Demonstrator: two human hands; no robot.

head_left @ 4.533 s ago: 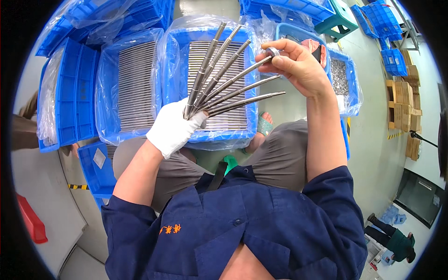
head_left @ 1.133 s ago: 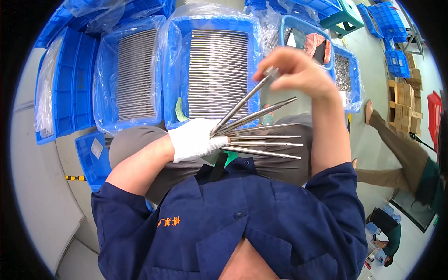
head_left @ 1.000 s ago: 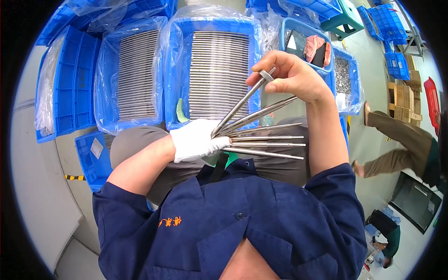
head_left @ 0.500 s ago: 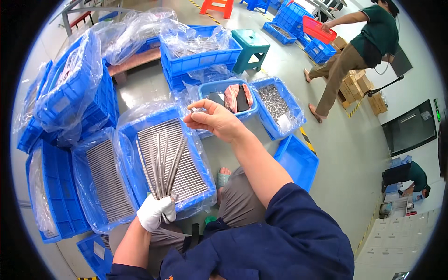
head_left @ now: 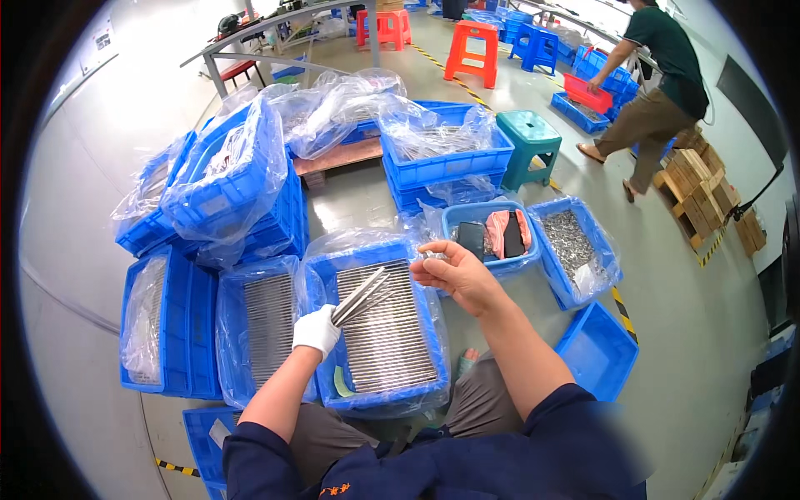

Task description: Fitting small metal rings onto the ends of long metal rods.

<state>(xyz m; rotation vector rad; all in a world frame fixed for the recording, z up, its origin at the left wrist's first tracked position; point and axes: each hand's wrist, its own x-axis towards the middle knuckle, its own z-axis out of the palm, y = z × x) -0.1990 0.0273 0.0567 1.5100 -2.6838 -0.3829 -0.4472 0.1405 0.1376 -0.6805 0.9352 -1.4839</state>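
Observation:
My left hand (head_left: 317, 332), in a white glove, is closed round a bundle of thin metal rods (head_left: 360, 297). The rods slant up and to the right, their far ends slightly fanned. Under them stands a plastic-lined blue crate (head_left: 440, 367) with a layer of similar rods (head_left: 387, 342) lying side by side. My bare right hand (head_left: 462, 279) hovers over the crate's upper right corner, its fingers curled and thumb and forefinger close together. Something tiny and shiny seems to be at those fingertips, too small to name.
Left of it, another lined crate (head_left: 271, 325) holds rods. Stacked blue crates (head_left: 225, 192) rise at far left. Beyond my right hand are a blue bin (head_left: 492, 212) with dark flat objects and pink cloth, and a crate of small metal parts (head_left: 571, 242). A person (head_left: 667, 75) carries a red tray.
My view has swung, shifting the scene rightward and down. The rods have tipped from nearly upright to slanting right. Right hand still hovers by the crate's corner. The person has stepped along.

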